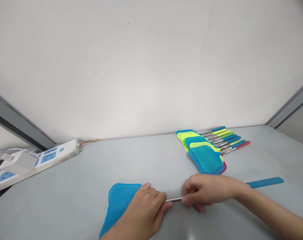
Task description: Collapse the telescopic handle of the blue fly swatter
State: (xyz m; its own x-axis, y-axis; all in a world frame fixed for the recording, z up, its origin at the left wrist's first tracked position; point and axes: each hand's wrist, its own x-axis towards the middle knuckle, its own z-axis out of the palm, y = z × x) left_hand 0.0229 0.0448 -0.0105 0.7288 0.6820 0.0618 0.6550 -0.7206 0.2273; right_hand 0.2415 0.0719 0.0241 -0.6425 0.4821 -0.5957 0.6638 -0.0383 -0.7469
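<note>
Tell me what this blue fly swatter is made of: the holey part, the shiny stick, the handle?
The holey head looks like matte plastic, moulded as a mesh. The stick looks like polished metal, probably steel, because it gleams. The blue handle looks like smooth plastic or rubber; the picture cannot settle which.

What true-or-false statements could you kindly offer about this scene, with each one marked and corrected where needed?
The right hand grips the metal shaft of a blue fly swatter. True.
The left hand grips the blue handle. False: it lies over the mesh head, and the handle sticks out beyond the right hand.
More fly swatters lie overlapping beyond the hands. True.
A white power strip lies to the right of the hands. False: it lies to their left.
</note>
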